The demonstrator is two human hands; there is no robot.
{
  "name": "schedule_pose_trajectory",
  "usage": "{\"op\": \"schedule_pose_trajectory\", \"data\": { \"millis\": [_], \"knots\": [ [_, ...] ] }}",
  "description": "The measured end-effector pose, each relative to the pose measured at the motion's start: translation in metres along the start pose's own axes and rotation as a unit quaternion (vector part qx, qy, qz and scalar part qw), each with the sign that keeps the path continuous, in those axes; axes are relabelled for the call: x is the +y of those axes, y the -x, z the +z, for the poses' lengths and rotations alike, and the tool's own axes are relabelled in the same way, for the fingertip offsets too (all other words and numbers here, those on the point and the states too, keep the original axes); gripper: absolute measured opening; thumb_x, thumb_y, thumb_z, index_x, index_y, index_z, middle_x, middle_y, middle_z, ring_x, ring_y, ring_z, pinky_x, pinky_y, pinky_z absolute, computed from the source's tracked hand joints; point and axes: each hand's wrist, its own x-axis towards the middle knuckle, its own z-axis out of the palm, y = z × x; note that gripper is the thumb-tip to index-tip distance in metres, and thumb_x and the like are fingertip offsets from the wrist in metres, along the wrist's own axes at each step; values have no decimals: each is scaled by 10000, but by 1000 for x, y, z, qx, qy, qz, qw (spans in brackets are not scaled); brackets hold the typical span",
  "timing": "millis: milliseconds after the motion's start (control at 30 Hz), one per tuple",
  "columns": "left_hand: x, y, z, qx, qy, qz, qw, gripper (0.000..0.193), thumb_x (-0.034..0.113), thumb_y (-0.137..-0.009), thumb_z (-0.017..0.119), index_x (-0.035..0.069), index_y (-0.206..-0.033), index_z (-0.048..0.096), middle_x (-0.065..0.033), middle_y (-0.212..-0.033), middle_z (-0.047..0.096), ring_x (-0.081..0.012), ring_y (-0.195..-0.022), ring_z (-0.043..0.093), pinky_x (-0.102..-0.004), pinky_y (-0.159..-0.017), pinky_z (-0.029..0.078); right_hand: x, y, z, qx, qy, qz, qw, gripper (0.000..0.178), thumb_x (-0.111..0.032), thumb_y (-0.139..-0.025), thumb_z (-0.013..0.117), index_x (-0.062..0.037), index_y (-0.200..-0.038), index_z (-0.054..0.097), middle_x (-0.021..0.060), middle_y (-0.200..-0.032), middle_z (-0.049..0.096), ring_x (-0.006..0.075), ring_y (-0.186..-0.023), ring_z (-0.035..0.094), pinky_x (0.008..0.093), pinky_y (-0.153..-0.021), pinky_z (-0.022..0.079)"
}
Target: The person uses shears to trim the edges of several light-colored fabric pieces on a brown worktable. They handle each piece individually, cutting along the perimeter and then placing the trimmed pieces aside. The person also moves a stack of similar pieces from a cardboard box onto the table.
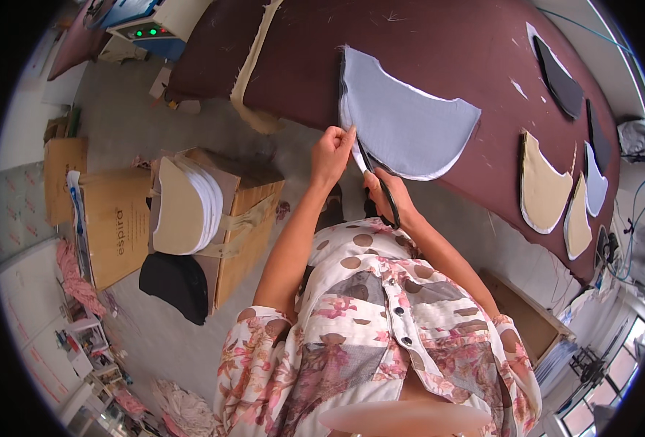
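Note:
A curved grey-blue fabric piece (410,116) with a white layer and a dark edge lies on the near edge of the maroon-covered table (300,73). My left hand (332,156) pinches its lower left edge between thumb and fingers. From that edge a narrow white strip (359,159) hangs down between my hands. My right hand (395,195) is closed around black-handled scissors (391,209). Their blades point up and left along the fabric's edge, close to my left fingertips. Whether the blades are apart is hard to make out.
Cream pieces (543,191), a light blue piece (595,182) and dark pieces (557,79) lie to the right. A frayed beige strip (248,69) crosses the table. At left, a cardboard box (253,218) bears stacked cream-and-white pieces (184,207), beside a black piece (175,285).

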Motion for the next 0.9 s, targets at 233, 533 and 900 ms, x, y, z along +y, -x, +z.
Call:
{"op": "schedule_pose_trajectory", "data": {
  "millis": [233,533,900],
  "knots": [
    [4,4,13,-42,71,-21,996,315,323,-883,593,38,-764,532,1,-561,531,-45,-414,427,-204,-355,302,-6,11,-19,-51,-99,42,993,594,-554,-919,367,10,-823,524,70,-580,471,173,-481,479,317,-471,395],
    [-8,-6,7,-66,57,-9,996,233,273,-890,590,87,-770,515,11,-613,541,-34,-442,441,-170,-357,290,3,18,-29,-96,-153,28,983,554,-525,-943,311,-8,-888,503,4,-598,441,105,-460,457,253,-426,378],
    [2,-3,-4,-90,248,-204,943,197,276,-864,624,103,-845,532,11,-648,552,-68,-465,477,-202,-372,307,-23,32,-22,48,320,-78,943,489,-471,-830,563,13,-806,496,202,-693,585,374,-586,587,448,-541,461]
  ]
}}
